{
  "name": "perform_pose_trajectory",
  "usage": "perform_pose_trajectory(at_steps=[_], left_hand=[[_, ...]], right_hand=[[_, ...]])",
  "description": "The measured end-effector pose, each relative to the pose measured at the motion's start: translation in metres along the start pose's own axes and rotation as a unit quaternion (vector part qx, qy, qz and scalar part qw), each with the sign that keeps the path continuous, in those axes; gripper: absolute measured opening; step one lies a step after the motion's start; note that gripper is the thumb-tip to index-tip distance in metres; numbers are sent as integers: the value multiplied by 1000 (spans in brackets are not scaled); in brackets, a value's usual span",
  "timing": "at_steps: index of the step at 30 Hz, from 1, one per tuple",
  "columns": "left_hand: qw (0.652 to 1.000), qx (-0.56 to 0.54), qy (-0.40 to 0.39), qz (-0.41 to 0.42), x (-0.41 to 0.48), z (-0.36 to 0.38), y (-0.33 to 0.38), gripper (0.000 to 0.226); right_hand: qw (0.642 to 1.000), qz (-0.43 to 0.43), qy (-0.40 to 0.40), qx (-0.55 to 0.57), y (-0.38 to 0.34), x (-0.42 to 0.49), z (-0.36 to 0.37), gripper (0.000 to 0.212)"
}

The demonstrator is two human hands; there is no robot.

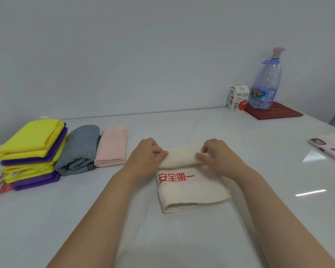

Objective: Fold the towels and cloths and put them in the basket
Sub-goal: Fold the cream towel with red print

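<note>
A cream towel (191,192) with red printed characters lies on the white table (182,238) in the middle, its far end rolled over toward me. My left hand (146,153) grips the left end of that rolled edge, and my right hand (216,154) grips its right end. To the left lie a folded pink towel (112,147), a folded grey towel (79,148) and a stack of folded yellow and purple cloths (31,151). No basket is in view.
At the back right stand a juice carton (237,98) and a large water bottle (265,82) on a dark red book (274,112). A phone in a pink case (329,149) lies at the right edge. Pale fabric shows at the far left edge.
</note>
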State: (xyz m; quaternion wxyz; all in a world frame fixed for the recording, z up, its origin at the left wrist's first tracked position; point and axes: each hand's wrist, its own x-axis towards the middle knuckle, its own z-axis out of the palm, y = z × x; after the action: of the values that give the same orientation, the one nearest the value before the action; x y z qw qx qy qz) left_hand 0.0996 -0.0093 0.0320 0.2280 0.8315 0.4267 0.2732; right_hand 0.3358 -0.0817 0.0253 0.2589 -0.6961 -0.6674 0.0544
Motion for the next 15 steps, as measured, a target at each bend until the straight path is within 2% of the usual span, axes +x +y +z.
perform_pose_trajectory(at_steps=[3, 5, 7, 9, 12, 15], left_hand=[[1000, -14, 22, -13, -2, 16, -5, 14], [998, -49, 18, -29, -4, 20, -9, 7], [994, -89, -6, -63, -7, 19, -11, 26], [988, -116, -39, -98, -8, 16, -12, 47], [986, -119, -59, -105, -7, 13, -13, 54], [992, -104, -25, -75, -5, 13, -9, 59]], right_hand=[[998, 36, 39, 29, 4, -3, 9, 27], [994, 70, 42, 69, 8, -3, 17, 18], [984, 114, 37, 133, 11, -3, 19, 6], [971, 147, 2, 187, 13, -5, 16, 22], [961, 163, -41, 219, 12, -6, 8, 42], [960, 147, 2, 236, 9, -6, 4, 52]])
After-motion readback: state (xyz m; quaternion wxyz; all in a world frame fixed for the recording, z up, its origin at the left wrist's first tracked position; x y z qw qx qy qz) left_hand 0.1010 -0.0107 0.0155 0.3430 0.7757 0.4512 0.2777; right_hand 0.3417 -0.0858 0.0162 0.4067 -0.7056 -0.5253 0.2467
